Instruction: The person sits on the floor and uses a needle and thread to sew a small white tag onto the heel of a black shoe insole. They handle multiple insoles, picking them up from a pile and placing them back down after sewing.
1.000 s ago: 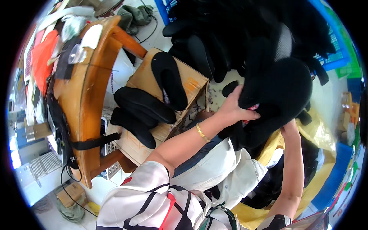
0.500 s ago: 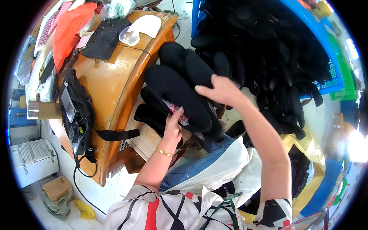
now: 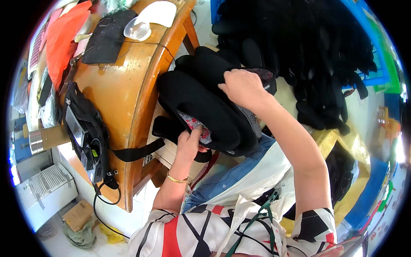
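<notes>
Several black cloth shoes are bunched over my lap. The nearest black shoe [image 3: 188,92] has an opening with a red and grey floral lining. My left hand [image 3: 191,140] grips it at that opening, thumb inside on the lining and the other fingers partly hidden beneath. Behind it, my right hand [image 3: 245,87] is closed, fingers curled over another black shoe [image 3: 269,85] whose patterned lining shows beside the knuckles. Its fingertips are hidden. More black shoes [image 3: 205,64] lie behind and under these.
At left, a wooden table [image 3: 141,81] holds a black bag [image 3: 85,128] with a dangling strap, a clear plastic lid [image 3: 138,29] and a black cloth [image 3: 109,36]. A blue crate [image 3: 376,64] heaped with black shoes stands at the far right. A yellow sack [image 3: 349,150] is nearer.
My right hand has gone from outstretched fingers to a closed grip, and a shoe's lining now shows beside it. The held shoes have shifted slightly. My left hand keeps its grip.
</notes>
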`<state>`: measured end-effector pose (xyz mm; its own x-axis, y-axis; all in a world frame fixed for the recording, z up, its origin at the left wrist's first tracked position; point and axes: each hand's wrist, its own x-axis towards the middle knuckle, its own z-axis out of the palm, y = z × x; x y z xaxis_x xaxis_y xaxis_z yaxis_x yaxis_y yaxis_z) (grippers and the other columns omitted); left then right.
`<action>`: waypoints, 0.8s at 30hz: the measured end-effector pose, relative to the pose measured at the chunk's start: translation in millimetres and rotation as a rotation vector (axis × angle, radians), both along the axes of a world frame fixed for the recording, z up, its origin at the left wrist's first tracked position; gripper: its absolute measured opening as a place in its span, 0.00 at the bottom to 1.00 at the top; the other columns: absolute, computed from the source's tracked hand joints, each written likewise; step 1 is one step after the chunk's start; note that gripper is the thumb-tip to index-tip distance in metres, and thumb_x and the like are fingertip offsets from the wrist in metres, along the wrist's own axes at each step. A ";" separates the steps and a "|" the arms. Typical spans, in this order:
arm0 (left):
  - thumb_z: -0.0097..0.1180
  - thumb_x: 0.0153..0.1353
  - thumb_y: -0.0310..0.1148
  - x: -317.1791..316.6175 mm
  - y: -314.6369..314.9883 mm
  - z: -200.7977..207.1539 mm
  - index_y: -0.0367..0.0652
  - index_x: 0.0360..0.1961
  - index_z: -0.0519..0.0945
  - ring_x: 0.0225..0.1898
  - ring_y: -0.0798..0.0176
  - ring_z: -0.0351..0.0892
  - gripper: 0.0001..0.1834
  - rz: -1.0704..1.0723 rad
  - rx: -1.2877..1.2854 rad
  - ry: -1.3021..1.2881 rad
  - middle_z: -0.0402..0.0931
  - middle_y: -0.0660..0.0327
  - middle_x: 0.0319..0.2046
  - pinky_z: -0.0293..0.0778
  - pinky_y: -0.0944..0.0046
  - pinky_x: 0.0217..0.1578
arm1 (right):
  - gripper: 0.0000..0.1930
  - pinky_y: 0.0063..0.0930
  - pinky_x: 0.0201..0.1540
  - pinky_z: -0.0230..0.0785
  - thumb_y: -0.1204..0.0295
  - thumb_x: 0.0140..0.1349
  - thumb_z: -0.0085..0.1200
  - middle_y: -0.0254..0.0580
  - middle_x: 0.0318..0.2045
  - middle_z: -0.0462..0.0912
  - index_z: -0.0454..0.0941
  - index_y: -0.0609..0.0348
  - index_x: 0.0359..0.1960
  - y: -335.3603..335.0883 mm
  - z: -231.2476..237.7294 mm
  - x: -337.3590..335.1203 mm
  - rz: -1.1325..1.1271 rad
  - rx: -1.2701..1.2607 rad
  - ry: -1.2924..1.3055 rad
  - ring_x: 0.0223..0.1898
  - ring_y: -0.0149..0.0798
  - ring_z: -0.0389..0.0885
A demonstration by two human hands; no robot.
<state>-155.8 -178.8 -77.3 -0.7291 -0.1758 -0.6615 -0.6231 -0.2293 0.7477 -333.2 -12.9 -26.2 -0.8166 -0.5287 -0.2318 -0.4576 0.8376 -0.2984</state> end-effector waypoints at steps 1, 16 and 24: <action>0.50 0.68 0.42 4.9 -7.3 -2.6 0.27 0.38 0.78 0.17 0.60 0.80 0.22 -0.049 0.003 -0.055 0.80 0.50 0.26 0.79 0.67 0.20 | 0.18 0.45 0.44 0.78 0.58 0.64 0.56 0.54 0.40 0.82 0.78 0.64 0.39 -4.6 -4.8 2.9 0.000 -0.001 0.029 0.44 0.54 0.83; 0.43 0.69 0.31 56.3 12.7 7.7 0.29 0.32 0.75 0.18 0.63 0.77 0.15 -0.054 -0.604 0.518 0.76 0.53 0.18 0.73 0.64 0.18 | 0.13 0.42 0.37 0.76 0.60 0.62 0.58 0.45 0.32 0.80 0.77 0.57 0.31 -9.1 -5.3 43.4 0.061 -0.440 0.139 0.36 0.51 0.82; 0.45 0.71 0.36 62.5 6.3 -55.7 0.35 0.37 0.76 0.19 0.64 0.79 0.14 0.307 -0.082 0.111 0.81 0.57 0.30 0.77 0.69 0.17 | 0.17 0.42 0.44 0.77 0.57 0.63 0.58 0.50 0.36 0.79 0.78 0.62 0.35 -12.8 -6.7 64.7 0.068 -0.346 -0.005 0.42 0.54 0.82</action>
<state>-93.3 -172.5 -132.9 -0.7004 -0.4476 -0.5559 -0.4483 -0.3302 0.8307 -268.5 -25.7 -32.9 -0.7761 -0.6297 -0.0334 -0.5064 0.6541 -0.5619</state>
